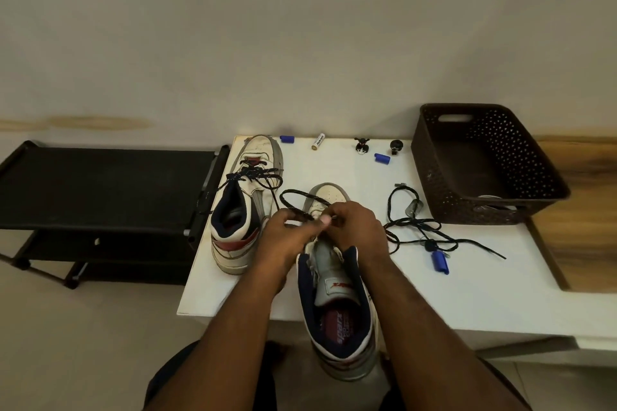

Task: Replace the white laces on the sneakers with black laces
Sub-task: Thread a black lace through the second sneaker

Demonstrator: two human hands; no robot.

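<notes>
Near sneaker [337,284], heel hanging off the table [467,277] edge, gets its black lace [302,194] threaded: left hand [287,237] & right hand [354,227] both pinch it by the lower eyelets. Far sneaker [245,203] already black-laced but untied, so approx. half left.

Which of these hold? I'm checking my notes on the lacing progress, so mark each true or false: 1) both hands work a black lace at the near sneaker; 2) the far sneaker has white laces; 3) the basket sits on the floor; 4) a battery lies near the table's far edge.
1) True: the left hand and right hand pinch the black lace over the near sneaker.
2) False: the far sneaker carries black laces.
3) False: the basket stands on the white table.
4) True: battery.
</notes>
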